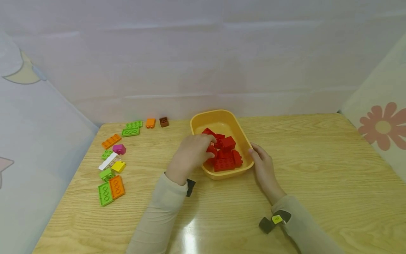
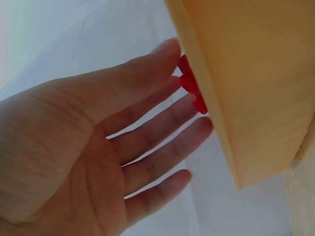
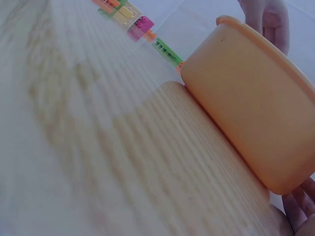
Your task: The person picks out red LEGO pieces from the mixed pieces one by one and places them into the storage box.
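A yellow-orange plastic bin (image 1: 219,115) with red toy bricks (image 1: 224,164) in it stands on the table. My left hand (image 1: 193,150) reaches over its left rim, with the thumb and fingertips at the red bricks. In the left wrist view the fingers of that hand (image 2: 98,132) are spread and nearly straight; the bin wall hides part of the bricks. My right hand (image 1: 264,167) holds the bin's right side, its thumb at the rim and fingers along the outer wall. Only some fingers of it (image 3: 300,201) show in the right wrist view.
Loose bricks lie at the table's left: orange plates (image 1: 111,141), green plates (image 1: 130,132), a magenta brick (image 1: 119,149), a white brick (image 1: 109,161) and a yellow brick (image 1: 118,166). A brown brick (image 1: 164,122) lies near the back wall sheet (image 1: 158,70).
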The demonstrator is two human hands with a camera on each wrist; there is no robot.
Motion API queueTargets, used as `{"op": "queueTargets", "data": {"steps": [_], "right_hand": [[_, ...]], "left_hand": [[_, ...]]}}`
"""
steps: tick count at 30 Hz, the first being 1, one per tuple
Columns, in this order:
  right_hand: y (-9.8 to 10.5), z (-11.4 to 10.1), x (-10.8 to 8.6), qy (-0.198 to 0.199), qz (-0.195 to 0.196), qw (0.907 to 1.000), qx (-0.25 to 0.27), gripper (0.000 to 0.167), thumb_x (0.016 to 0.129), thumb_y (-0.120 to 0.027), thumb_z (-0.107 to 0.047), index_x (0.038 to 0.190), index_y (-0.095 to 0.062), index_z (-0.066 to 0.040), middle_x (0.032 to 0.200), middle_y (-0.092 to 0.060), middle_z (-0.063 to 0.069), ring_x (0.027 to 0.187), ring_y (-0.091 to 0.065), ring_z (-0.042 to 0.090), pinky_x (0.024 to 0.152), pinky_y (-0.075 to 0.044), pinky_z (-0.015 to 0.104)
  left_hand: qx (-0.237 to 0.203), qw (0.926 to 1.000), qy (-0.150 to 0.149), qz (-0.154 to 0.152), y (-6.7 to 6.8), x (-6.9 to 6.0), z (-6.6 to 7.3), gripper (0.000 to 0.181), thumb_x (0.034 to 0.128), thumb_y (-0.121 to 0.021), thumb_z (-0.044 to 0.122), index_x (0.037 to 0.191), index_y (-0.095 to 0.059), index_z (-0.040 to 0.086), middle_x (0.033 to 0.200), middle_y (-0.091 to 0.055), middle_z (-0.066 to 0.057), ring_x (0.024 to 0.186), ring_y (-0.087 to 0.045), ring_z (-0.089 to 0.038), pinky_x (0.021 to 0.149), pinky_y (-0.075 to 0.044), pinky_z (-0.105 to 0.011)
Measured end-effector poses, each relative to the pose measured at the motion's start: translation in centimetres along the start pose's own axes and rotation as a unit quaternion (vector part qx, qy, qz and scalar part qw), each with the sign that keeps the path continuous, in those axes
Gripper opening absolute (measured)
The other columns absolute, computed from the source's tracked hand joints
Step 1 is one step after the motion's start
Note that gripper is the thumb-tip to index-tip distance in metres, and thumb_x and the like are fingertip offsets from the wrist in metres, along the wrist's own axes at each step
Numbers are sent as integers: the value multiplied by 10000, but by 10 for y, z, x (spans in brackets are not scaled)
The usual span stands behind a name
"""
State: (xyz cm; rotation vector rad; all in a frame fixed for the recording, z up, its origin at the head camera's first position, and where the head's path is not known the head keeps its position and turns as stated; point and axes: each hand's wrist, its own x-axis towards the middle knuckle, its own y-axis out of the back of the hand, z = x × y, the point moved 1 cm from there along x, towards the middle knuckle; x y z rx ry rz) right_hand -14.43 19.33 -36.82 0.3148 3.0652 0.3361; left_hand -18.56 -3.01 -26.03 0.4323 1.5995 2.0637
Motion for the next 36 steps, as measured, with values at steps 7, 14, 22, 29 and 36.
{"op": "queueTargets", "data": {"steps": [7, 14, 22, 29, 36], "right_hand": [[0, -1, -1, 22, 15, 10000, 11, 467, 1051, -484, -316, 1420, -514, -32, 1429, -516, 105, 1296, -482, 195, 1092, -391, 323], [-2, -2, -1, -47, 65, 9999, 87, 438, 1049, -492, -262, 1410, -516, -15, 1430, -512, 109, 1291, -490, 205, 1049, -424, 266], [-3, -7, -3, -83, 89, 9999, 15, 424, 1050, -484, -245, 1404, -519, -14, 1438, -509, 127, 1309, -470, 212, 1098, -389, 355], [2, -14, 3, -160, -395, 9991, 82, 457, 1051, -471, -273, 1430, -494, -19, 1432, -502, 132, 1278, -495, 240, 999, -458, 243], [28, -28, 11, 762, -709, 9840, -1444, 528, 1047, -479, -382, 1459, -461, -52, 1419, -515, 157, 1283, -491, 337, 1058, -415, 490]], "left_hand": [[31, 9966, -308, 762, 4, 4, -3, 303, 933, -712, 220, 1217, -687, 117, 1135, -696, -31, 1025, -642, -211, 903, -508, -353], [351, 9889, -165, 1434, 6, 7, -10, 315, 965, -665, 247, 1260, -653, 136, 1218, -660, -32, 1122, -606, -241, 969, -477, -391], [238, 9793, 458, 1955, 9, 6, -28, 472, 986, -629, 270, 1400, -510, 75, 1452, -477, -127, 1345, -436, -303, 1088, -386, -447], [127, 9716, 908, 2179, 15, 1, -50, 528, 990, -620, 298, 1451, -458, 95, 1499, -425, -133, 1362, -408, -336, 1079, -369, -504], [-80, 9737, 1196, 1935, 15, -7, -72, 617, 1008, -584, 313, 1523, -349, 68, 1557, -333, -159, 1417, -307, -366, 1157, -243, -530]]}}
